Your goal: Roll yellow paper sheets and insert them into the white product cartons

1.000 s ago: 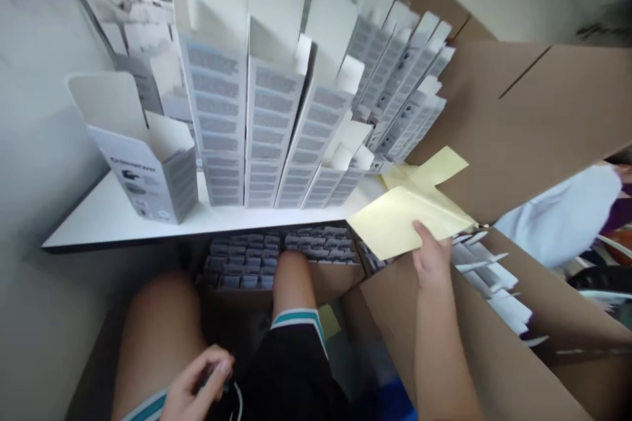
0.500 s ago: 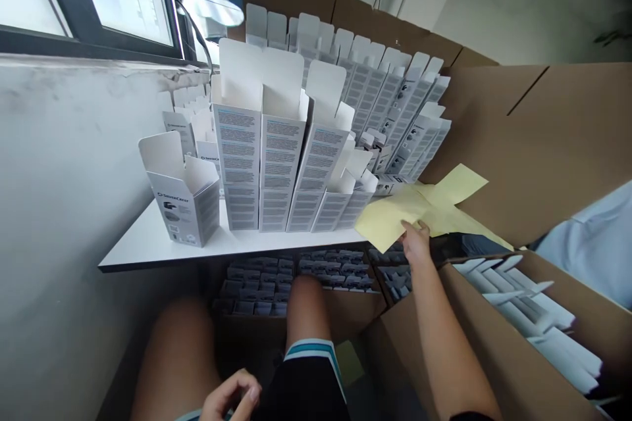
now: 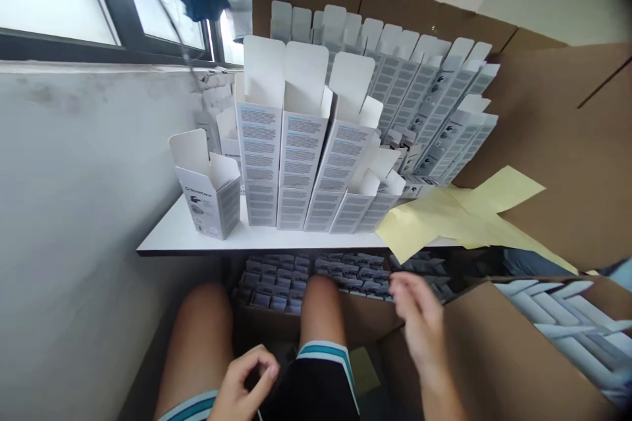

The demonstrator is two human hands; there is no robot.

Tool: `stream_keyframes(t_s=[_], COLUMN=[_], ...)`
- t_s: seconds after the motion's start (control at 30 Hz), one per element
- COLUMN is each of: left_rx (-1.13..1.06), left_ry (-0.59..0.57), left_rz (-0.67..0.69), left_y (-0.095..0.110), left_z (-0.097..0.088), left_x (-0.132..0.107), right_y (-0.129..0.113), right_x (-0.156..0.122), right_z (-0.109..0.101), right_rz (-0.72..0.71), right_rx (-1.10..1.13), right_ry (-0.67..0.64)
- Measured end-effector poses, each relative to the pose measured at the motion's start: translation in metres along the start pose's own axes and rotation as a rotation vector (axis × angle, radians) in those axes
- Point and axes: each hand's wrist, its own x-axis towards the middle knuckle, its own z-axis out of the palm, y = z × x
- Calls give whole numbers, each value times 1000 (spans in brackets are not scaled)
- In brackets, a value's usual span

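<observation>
The blurred right hand is open and empty, its fingers spread, in the narrow gap between the raised flap of a cardboard box packed with white cartons and the grey-printed flat cartons lying in a box under the table. The left hand curls loosely above the black shorts, with nothing visible in its grip. Above them, yellow paper sheets overhang the front edge of the white table, and upright open cartons stand just behind that edge.
</observation>
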Motion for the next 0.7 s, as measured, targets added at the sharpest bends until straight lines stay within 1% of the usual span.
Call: stream_keyframes(t_s=[0.07, 0.1, 0.13, 0.17, 0.23, 0.3, 0.43, 0.5, 0.6, 0.63, 0.67, 0.7], left_rx=[76, 108, 133, 153, 170, 175, 199, 182, 113, 85, 61, 54], left_ry=[-34, -50, -64, -72, -66, -46, -36, -35, -49, -46, -19, 52], left_rz=[75, 106, 129, 147, 172, 178, 150, 130, 112, 128, 164, 221], left_y=[10, 16, 20, 25, 32, 38, 45, 45, 40, 38, 36, 34], left_z=[1, 2, 2, 2, 0, -2, -6, -5, -3, -5, -8, -14], left_x=[7, 10, 12, 15, 18, 20, 20, 17, 13, 13, 15, 20], right_y=[-13, -18, -22, -25, -29, -30, -35, -37, -40, -40, -40, -40], right_x=[-41, -56, -67, -73, -76, -74, -74, -77, -82, -82, -82, -82], right_z=[31, 46, 59, 70, 85, 91, 93, 93, 92, 91, 91, 90], right_rz=[58, 66, 71, 75, 91, 98, 34, 3, -31, -39, -42, -37], right_rx=[151, 218, 273, 311, 328, 294, 235, 226, 230, 241, 255, 269], right_ry=[-446, -574, -691, -780, -881, -898, -838, -817, -780, -763, -739, -709])
